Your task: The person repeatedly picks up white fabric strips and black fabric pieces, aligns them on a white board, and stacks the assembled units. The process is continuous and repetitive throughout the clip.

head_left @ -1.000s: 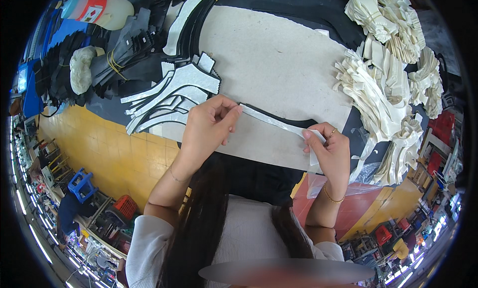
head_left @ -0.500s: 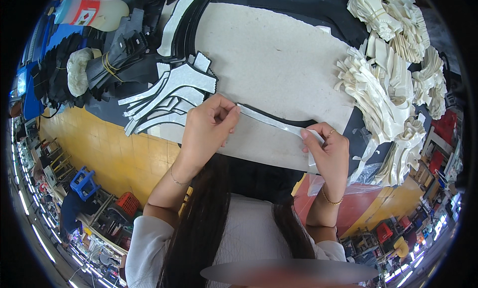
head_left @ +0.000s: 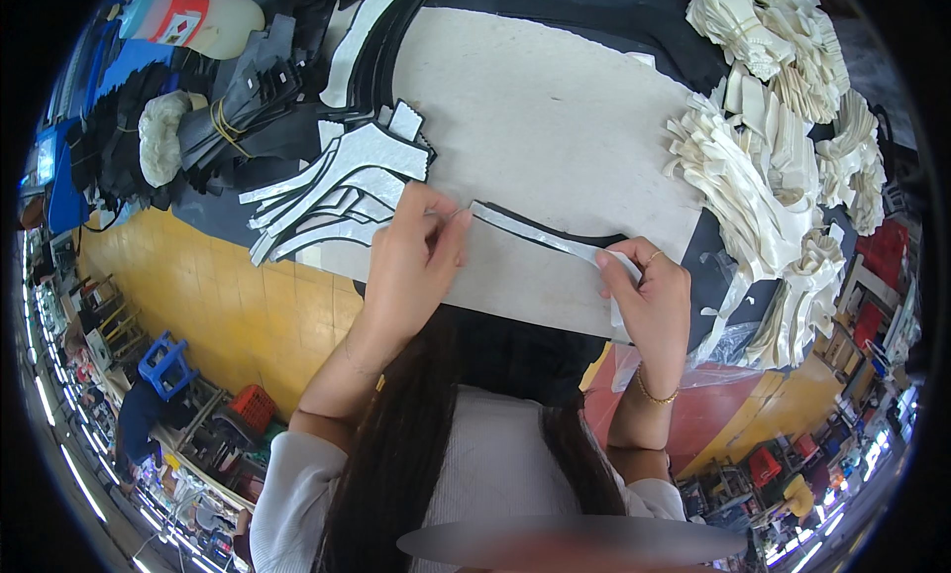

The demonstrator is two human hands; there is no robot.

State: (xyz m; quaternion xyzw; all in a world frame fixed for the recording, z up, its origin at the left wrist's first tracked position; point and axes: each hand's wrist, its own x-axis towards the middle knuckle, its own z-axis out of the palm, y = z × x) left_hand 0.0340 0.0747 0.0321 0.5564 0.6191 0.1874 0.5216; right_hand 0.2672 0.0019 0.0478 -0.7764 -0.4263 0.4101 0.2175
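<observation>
A narrow curved black piece (head_left: pixel 606 240) lies on the pale board with a glossy white strip (head_left: pixel 535 235) along it. At its left end, the thumb and forefinger of my left hand (head_left: pixel 416 256) are pinched together on the strip's tip, though the exact grip is partly hidden. My right hand (head_left: pixel 652 294) grips the strip near the other end between thumb and bent fingers, and a pale tail of it hangs below them. Left of my left hand, several white-faced, black-edged pieces (head_left: pixel 381 155) lie in an overlapping heap.
The pale board (head_left: pixel 535 98) covers the table's middle. Cream strip bundles (head_left: pixel 743 187) crowd the right side. Dark banded pieces (head_left: pixel 238 107) and a plastic bottle (head_left: pixel 198 23) stand at the far left. A stack of long curved pieces (head_left: pixel 371 48) lies behind the heap.
My left hand has shifted slightly left and down, its fingertips still by the strip's left end. My right hand keeps its hold, almost unmoved. The whole view has shifted a little.
</observation>
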